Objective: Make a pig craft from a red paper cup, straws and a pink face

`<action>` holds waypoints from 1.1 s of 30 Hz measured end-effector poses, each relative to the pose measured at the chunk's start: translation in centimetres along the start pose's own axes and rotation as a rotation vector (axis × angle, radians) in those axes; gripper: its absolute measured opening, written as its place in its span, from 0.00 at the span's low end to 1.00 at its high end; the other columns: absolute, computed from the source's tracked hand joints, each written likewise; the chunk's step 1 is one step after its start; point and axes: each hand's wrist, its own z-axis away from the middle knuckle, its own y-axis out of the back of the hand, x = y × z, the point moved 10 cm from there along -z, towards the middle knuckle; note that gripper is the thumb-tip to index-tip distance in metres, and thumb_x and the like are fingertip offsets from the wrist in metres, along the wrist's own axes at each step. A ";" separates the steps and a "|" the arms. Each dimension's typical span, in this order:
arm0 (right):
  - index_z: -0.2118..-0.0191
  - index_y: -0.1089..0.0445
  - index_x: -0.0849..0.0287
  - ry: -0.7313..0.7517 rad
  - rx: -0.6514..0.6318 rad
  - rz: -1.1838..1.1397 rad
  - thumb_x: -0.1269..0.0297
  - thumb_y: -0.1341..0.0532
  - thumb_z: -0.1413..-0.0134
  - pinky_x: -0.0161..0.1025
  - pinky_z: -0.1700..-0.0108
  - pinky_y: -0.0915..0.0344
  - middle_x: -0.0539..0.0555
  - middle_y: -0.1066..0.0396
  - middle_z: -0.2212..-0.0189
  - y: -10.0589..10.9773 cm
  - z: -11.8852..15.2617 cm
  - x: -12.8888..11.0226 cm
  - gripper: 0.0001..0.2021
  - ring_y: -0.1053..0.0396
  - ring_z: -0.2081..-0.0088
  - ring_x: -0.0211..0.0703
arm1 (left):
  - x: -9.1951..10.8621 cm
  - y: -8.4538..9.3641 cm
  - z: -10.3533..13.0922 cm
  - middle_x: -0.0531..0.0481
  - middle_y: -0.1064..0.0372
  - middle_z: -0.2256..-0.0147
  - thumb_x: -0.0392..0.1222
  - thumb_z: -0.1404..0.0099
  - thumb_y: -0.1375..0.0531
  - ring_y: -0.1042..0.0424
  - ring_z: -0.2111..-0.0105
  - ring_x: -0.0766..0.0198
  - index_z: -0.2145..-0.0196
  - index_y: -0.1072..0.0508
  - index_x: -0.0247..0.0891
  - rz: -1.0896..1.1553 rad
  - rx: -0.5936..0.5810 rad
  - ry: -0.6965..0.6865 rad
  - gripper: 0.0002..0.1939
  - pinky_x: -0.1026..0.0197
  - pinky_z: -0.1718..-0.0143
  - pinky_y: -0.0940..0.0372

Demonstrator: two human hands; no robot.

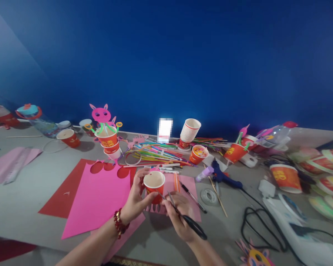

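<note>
I see a pink sheet (100, 203) left of the left hand (139, 193), whose thumb and fingers clasp a red paper cup (154, 181). Right of that cup, I watch the right hand (179, 221) grip black-handled scissors (193, 224), blades toward the cup; a tape roll (203, 197) lies right of that hand.

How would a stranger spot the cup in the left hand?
Below the blue wall, find the gray table and the bright pink sheet there. Just right of that sheet, the left hand holds a red paper cup with a pale inside. Unlike the other cups, it is held, with scissors in the right hand close by.
</note>
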 end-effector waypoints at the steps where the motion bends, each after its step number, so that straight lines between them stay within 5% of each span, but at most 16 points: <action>1: 0.70 0.30 0.57 0.000 0.001 0.003 0.66 0.50 0.30 0.39 0.67 0.36 0.51 0.31 0.79 0.0 0.0 0.0 0.17 0.32 0.73 0.42 | -0.1 0.0 0.0 0.42 0.47 0.40 0.41 0.37 0.34 0.43 0.36 0.47 0.42 0.41 0.48 0.003 0.009 0.001 0.29 0.47 0.40 0.39; 20: 0.71 0.30 0.56 -0.006 0.006 0.005 0.64 0.51 0.29 0.39 0.68 0.37 0.51 0.32 0.79 0.1 0.0 0.0 0.19 0.33 0.73 0.42 | -0.3 -0.2 0.1 0.41 0.43 0.39 0.42 0.36 0.35 0.40 0.38 0.48 0.40 0.42 0.47 0.025 -0.017 0.030 0.31 0.46 0.40 0.38; 26: 0.70 0.30 0.57 -0.007 -0.003 -0.002 0.63 0.51 0.29 0.39 0.67 0.36 0.51 0.31 0.79 0.1 -0.2 -0.3 0.19 0.33 0.73 0.42 | 0.4 -0.5 0.1 0.41 0.46 0.39 0.40 0.34 0.37 0.46 0.35 0.45 0.47 0.33 0.47 -0.118 -0.076 -0.002 0.18 0.44 0.39 0.41; 33: 0.70 0.30 0.56 -0.022 0.007 0.007 0.62 0.51 0.28 0.39 0.67 0.37 0.51 0.31 0.78 0.1 -0.2 -0.2 0.19 0.32 0.73 0.43 | 1.3 -0.8 0.1 0.42 0.43 0.45 0.40 0.32 0.39 0.40 0.41 0.51 0.59 0.29 0.43 -0.177 -0.091 -0.040 0.04 0.49 0.42 0.39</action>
